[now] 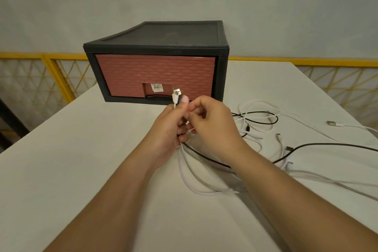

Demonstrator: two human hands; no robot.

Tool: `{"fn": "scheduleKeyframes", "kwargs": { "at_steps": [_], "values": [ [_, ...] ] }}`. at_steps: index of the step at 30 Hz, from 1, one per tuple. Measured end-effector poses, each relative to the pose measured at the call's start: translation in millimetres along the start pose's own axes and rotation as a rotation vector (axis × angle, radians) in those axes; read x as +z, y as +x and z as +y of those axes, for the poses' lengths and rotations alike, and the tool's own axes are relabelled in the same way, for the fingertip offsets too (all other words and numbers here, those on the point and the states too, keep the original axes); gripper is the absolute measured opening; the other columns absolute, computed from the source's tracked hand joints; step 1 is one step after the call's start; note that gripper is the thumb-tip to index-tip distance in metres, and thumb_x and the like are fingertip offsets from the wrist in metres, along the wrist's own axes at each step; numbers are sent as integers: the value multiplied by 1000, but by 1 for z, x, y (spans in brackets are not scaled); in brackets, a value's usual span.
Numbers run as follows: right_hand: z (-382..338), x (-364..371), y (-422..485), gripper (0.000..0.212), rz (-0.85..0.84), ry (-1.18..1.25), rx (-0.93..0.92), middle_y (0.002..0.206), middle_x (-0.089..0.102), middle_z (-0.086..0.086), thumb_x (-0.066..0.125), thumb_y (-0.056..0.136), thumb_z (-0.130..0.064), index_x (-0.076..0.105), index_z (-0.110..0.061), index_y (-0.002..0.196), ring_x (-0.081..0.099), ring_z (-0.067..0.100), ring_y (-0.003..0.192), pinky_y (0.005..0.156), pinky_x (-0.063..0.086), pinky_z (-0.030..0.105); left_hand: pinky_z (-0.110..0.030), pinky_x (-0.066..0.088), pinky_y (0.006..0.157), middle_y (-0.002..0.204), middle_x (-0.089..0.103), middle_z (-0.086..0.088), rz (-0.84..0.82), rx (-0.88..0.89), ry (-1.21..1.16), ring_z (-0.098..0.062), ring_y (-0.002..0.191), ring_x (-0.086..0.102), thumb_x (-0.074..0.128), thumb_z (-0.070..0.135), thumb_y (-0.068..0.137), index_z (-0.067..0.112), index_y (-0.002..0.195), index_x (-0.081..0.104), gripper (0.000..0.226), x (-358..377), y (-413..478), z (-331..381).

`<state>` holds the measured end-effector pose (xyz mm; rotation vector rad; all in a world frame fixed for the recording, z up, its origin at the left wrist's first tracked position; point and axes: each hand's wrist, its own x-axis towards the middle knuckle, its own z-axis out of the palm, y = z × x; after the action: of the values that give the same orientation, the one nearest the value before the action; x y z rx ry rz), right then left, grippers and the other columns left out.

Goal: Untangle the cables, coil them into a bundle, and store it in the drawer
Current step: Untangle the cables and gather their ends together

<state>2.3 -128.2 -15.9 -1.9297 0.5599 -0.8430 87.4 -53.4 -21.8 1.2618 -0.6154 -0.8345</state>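
My left hand grips a bunch of cable ends, and their USB plugs stick up above my thumb. My right hand pinches the same cables just beside my left fingers. White and black cables hang down from both hands onto the white table. More tangled cables trail off to the right, with a loose white USB plug lying apart. The black drawer unit stands behind my hands, and its brick-patterned red drawer is closed.
A yellow mesh railing runs behind the table on both sides. The table's left edge drops off near a dark object. A plain wall lies behind.
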Motion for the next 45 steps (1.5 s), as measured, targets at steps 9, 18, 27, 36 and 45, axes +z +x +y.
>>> {"fn": "scheduleKeyframes", "kwargs": {
  "at_steps": [9,18,27,36,45],
  "values": [
    [10,-38,17,18,-172,-340,-13,94,62,-12,58,95,-29,59,-25,112,59,9,88,76,46,23,-20,26,50,84,51,5,212,58,101,-7,59,32,45,42,102,21,87,54,27,1,-2,4],
    [51,-74,29,34,-333,-710,89,125,49,-3,54,94,-22,61,-40,123,43,21,120,103,35,32,-16,25,41,56,42,7,84,106,-125,-5,47,28,41,42,102,19,81,43,31,3,-6,13],
    [57,-68,30,15,-59,-792,-63,102,52,0,44,99,-14,58,-21,98,47,23,100,81,46,38,-16,21,39,51,30,9,118,161,-166,-4,44,21,39,43,102,20,77,41,34,2,-9,16],
    [13,-85,37,12,199,-28,-66,77,53,-14,51,98,-18,57,-22,89,46,-1,68,69,40,16,-18,21,41,56,28,12,246,100,62,-6,48,20,53,34,100,25,74,40,30,-1,-5,11],
    [7,-74,31,29,-128,302,110,74,58,-5,44,100,-7,69,-19,96,47,5,60,60,42,15,-23,27,50,53,32,15,262,147,161,-6,48,29,68,48,84,41,45,57,41,-1,-10,17]
  ]
}}
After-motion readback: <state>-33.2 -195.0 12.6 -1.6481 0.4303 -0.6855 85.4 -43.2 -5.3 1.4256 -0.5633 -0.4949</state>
